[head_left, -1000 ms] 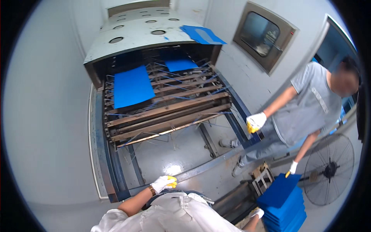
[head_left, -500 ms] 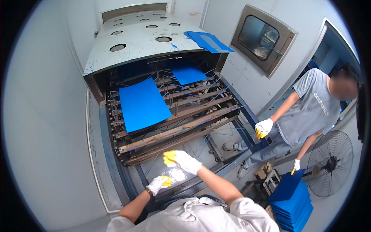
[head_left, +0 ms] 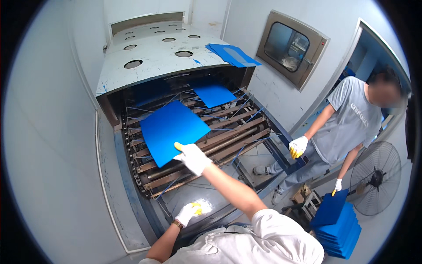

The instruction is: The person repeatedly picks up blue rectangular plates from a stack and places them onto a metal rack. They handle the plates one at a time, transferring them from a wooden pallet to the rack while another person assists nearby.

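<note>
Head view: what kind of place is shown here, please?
Probably a factory workroom. A large metal conveyor machine carries blue sheets on its slats, the right hand touches one sheet, a co-worker stands beside a stack of blue sheets, and a floor fan is near.

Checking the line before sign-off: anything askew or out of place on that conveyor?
Yes. The near blue square sheet lies rotated on the metal slat conveyor, corners off the slats; the right hand touches its near corner. More blue sheets sit loose on the machine's perforated top, overhanging its edge.
</note>
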A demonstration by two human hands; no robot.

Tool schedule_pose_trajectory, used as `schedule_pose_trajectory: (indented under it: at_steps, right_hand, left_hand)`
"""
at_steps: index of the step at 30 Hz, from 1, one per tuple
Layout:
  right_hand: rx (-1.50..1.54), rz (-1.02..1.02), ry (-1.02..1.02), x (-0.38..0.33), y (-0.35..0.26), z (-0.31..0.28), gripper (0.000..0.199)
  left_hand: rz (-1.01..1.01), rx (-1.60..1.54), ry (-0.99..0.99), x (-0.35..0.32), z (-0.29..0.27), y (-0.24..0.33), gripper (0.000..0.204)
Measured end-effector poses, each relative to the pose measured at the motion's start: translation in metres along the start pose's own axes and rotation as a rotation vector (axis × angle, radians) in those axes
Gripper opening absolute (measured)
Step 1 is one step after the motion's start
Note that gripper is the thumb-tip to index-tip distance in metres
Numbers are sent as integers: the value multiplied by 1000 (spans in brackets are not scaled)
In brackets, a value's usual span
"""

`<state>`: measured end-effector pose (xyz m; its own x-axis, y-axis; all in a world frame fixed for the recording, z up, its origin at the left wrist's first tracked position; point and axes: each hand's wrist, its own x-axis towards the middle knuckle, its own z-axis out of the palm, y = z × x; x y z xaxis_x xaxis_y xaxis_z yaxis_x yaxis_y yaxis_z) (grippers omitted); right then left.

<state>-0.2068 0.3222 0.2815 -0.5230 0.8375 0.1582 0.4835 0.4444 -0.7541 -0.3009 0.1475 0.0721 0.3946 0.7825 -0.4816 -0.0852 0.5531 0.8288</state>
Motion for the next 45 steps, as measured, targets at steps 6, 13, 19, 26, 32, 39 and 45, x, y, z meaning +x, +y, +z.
schedule_pose_trajectory:
  at_steps: [6, 13, 19, 26, 32, 39, 45]
  right_hand:
    - [203, 243, 343, -156, 73, -91, 26]
    - [-462, 134, 813, -366, 76, -179, 31]
    - [115, 321, 913, -505, 123, -179, 31]
    - [552, 941, 1016, -583, 96, -175, 20]
    - [193, 962, 1622, -679, 187, -161, 12]
    - [-195, 1028, 2035, -720, 238, -189, 19]
    - [-112, 1085, 1928, -733, 250, -191, 28]
  left_hand:
    - [-155, 101, 109, 13, -4, -32, 23]
    - [-384, -52, 162, 20, 39, -70, 20]
    - [-426, 3, -61, 58, 122, -96, 16]
    - [-465, 170, -179, 73, 216, -105, 18]
    - [-414, 211, -248, 74, 255, -130, 19]
    - [-447, 92, -203, 80, 268, -144, 19]
    - [-448, 113, -135, 69, 283, -137, 18]
